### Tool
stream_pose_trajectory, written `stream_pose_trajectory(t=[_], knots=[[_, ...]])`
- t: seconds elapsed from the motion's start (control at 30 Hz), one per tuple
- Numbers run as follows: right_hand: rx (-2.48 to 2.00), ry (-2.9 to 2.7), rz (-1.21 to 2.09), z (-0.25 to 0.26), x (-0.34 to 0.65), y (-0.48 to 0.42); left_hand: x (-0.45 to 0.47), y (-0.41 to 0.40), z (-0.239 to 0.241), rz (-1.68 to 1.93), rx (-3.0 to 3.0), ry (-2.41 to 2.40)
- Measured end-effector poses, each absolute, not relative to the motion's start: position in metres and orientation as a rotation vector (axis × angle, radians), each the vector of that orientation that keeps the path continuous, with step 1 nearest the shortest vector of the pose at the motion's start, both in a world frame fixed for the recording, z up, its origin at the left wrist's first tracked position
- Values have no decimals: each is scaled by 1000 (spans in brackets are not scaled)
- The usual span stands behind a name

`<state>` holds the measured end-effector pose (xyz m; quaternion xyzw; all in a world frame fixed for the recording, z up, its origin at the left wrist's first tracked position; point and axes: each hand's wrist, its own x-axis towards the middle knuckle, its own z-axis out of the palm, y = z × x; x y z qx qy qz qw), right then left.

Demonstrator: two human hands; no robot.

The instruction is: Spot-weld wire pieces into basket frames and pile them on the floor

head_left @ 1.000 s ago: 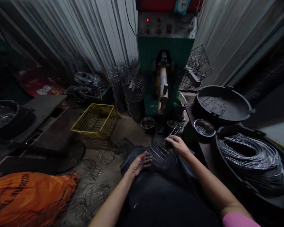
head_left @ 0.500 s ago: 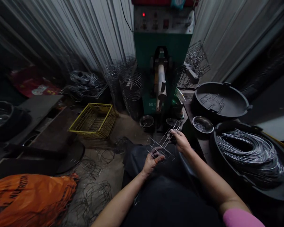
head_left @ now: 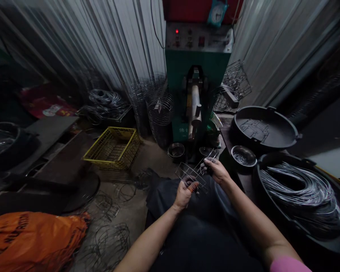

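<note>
A small wire frame [head_left: 184, 169] of thin metal rods is held over my lap, in front of the green machine [head_left: 197, 96]. My left hand [head_left: 186, 190] is closed on the lower part of this frame, with dark smudges on the fingers. My right hand [head_left: 215, 168] pinches its upper right side, where thin rods stick up past the fingertips. Just beyond the hands stand two small metal bowls, the left bowl [head_left: 176, 150] and the right bowl [head_left: 206, 151]. Parts of the frame are hidden behind the fingers.
On the right, a black pan [head_left: 293, 140] holds wire pieces, a steel bowl [head_left: 244, 155] holds small bits, and a larger pan holds bent wire rods [head_left: 303, 185]. Left lie a yellow basket [head_left: 112, 153], loose wire rings [head_left: 110, 241] and an orange sack [head_left: 31, 238].
The view has tilted up slightly, so the surroundings sit lower. The wire frame has turned a little between my hands; both hands keep hold of it.
</note>
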<state>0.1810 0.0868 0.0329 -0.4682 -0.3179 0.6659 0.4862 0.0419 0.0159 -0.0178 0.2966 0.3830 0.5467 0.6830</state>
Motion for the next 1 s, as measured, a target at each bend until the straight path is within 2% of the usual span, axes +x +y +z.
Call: stream_pose_trajectory(t=[0.33,0.77,1.0], knots=[[-1124,-815,1574,25,178,102,51,39,-18,1244,694,907],[-1118,-878,1495,44,176,175,57,112,-5,1317,758,872],[-1116,-978,1474,49,170,181,48,116,-14,1328,787,883]])
